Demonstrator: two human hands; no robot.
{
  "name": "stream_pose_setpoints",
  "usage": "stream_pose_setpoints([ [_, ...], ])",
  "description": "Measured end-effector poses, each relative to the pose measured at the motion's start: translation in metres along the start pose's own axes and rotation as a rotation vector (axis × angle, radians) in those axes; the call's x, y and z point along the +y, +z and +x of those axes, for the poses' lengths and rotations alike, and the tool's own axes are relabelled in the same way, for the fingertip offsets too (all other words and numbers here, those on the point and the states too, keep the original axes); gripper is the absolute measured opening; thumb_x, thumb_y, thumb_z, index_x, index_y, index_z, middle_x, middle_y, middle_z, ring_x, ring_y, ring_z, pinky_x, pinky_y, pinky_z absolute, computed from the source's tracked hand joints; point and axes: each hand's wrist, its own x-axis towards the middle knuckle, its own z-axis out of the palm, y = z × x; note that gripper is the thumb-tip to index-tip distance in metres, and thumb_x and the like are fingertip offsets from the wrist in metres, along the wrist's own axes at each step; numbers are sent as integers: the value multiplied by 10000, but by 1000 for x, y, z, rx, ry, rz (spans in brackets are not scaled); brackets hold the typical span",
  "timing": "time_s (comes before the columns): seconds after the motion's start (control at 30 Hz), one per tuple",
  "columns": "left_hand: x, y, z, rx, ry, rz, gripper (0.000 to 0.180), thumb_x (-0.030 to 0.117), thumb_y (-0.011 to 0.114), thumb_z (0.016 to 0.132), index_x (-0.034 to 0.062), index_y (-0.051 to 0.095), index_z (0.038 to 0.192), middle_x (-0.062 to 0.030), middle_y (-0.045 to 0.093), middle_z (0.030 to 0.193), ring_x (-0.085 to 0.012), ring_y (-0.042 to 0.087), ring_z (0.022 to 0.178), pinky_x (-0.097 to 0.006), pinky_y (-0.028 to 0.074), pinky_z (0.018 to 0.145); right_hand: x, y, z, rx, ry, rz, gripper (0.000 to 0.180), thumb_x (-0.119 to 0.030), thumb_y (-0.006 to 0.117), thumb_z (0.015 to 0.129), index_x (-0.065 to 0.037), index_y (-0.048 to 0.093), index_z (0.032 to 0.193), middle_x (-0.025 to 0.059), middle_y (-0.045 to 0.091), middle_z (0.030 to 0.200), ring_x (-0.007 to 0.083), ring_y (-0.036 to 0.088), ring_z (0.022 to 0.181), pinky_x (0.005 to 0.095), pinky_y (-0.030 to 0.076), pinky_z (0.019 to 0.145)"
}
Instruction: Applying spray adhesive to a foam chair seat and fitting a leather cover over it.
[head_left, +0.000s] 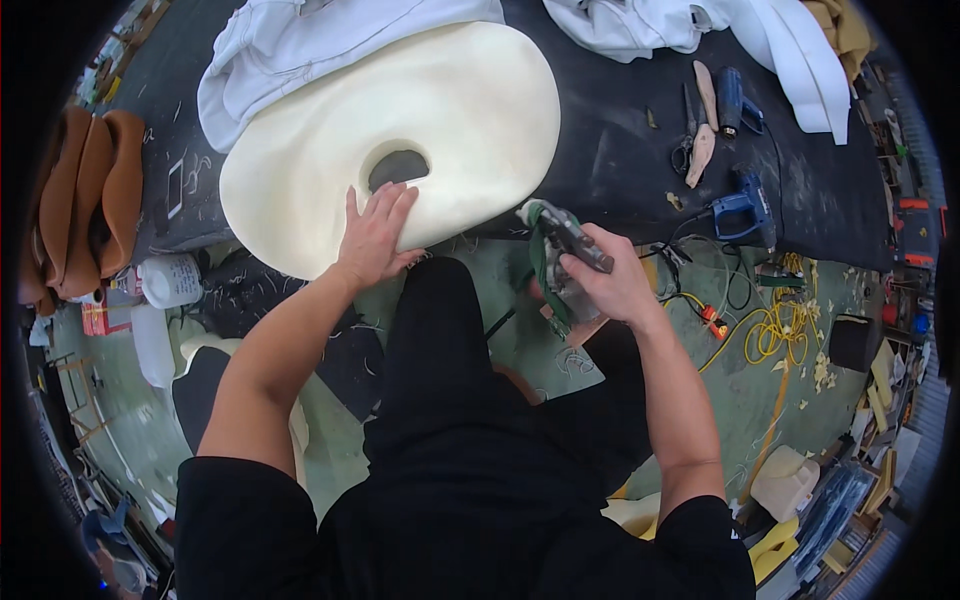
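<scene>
A large oval cream foam cushion [480, 110] with a hole near its middle lies at the table's near edge. My left hand [376, 236] rests on its near side, just below the hole, fingers stretched out over the foam. Off the cushion's near right edge, my right hand [618, 278] is wrapped round a green and dark grey hand-held power tool [562, 250]. The tool is tilted, with its upper end close to the table edge. Its exact kind does not show clearly.
White fabric [300, 50] lies beyond the cushion. Blue heat guns [738, 100] and scissors [684, 140] lie on the dark table to the right. Brown curved cushions [88, 200] stand at the left. A tangled yellow cord [775, 325] is on the floor.
</scene>
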Motion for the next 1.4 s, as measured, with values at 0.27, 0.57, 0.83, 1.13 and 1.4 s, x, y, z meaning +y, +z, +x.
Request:
stream_pose_setpoints([
  [0.27, -8, 18, -9, 54, 17, 31, 1041, 421, 903, 753, 101, 383, 1596, -140, 463, 1589, -358, 431, 1506, -738, 214, 1215, 1, 15, 12, -36, 77, -98, 245, -154, 730, 911, 14, 682, 1083, 240, 728, 896, 436, 707, 851, 460, 533, 764],
  [0.57, -7, 20, -11, 44, 23, 39, 997, 434, 879, 782, 105, 389, 1585, -139, 447, 1578, -348, 410, 1513, -738, 233, 1203, -2, 23, 19, -44, -41, -118, 218, -135, 750, 902, 6, 670, 1048, 211, 696, 828, 371, 659, 766, 428, 517, 723],
  [0.83, -7, 18, -11, 38, 15, 47, 1009, 431, 885, 771, 115, 387, 1591, -134, 448, 1585, -349, 400, 1517, -735, 238, 1207, -15, 36, 27, -55, -70, -41, 191, -95, 747, 909, 30, 655, 1020, 149, 663, 753, 191, 612, 687, 373, 496, 675],
  [1.13, -7, 18, -11, 40, 20, 65, 1015, 429, 882, 770, 124, 383, 1600, -130, 454, 1583, -374, 382, 1516, -741, 257, 1200, -32, 37, 26, -75, -51, -80, 200, -116, 756, 909, 22, 665, 1021, 124, 640, 740, 176, 571, 674, 369, 486, 663],
  [1.4, -6, 18, -13, 46, 14, 58, 1013, 431, 881, 768, 130, 387, 1599, -129, 449, 1583, -373, 377, 1511, -747, 267, 1194, -34, 41, 27, -1, -10, -112, 243, -158, 726, 928, 9, 689, 1102, 269, 725, 896, 466, 715, 874, 465, 543, 785],
])
